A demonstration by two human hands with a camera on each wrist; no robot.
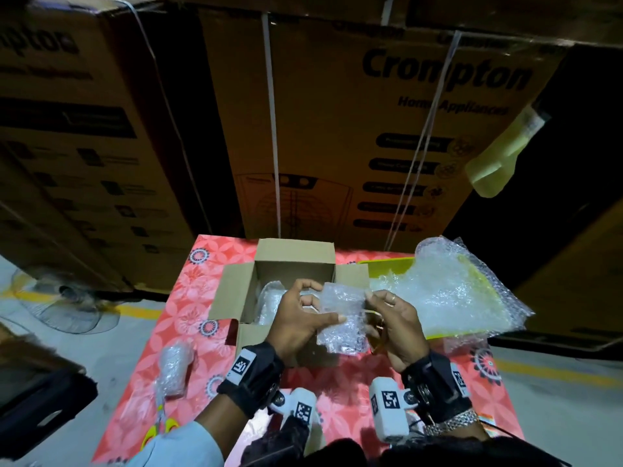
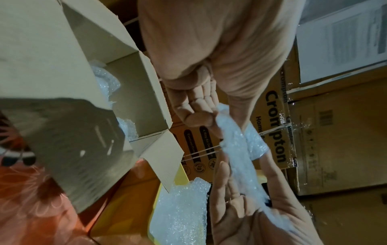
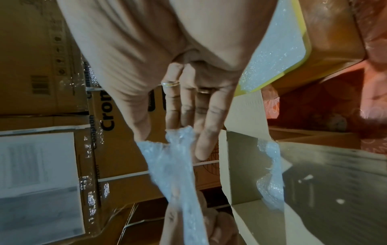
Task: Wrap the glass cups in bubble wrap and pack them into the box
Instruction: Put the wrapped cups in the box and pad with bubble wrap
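Both hands hold a piece of bubble wrap [image 1: 340, 318] just above the open cardboard box [image 1: 294, 264]. My left hand [image 1: 325, 303] pinches its left side between thumb and fingers. My right hand [image 1: 372, 298] pinches its right edge. In the left wrist view the bubble wrap [image 2: 236, 149] stretches between the two hands, and in the right wrist view the bubble wrap [image 3: 173, 167] does too. Whether a glass sits inside it I cannot tell. Wrapped bundles [image 1: 269, 298] lie in the box. Another wrapped cup [image 1: 173, 369] lies on the table at the left.
A yellow tray [image 1: 387, 264] with loose bubble wrap sheets [image 1: 445, 288] stands right of the box. Yellow-handled scissors [image 1: 165, 424] lie near the table's front left edge. Large cartons [image 1: 387, 129] are stacked behind the red floral table [image 1: 188, 298]. A fan [image 1: 67, 305] lies on the floor at the left.
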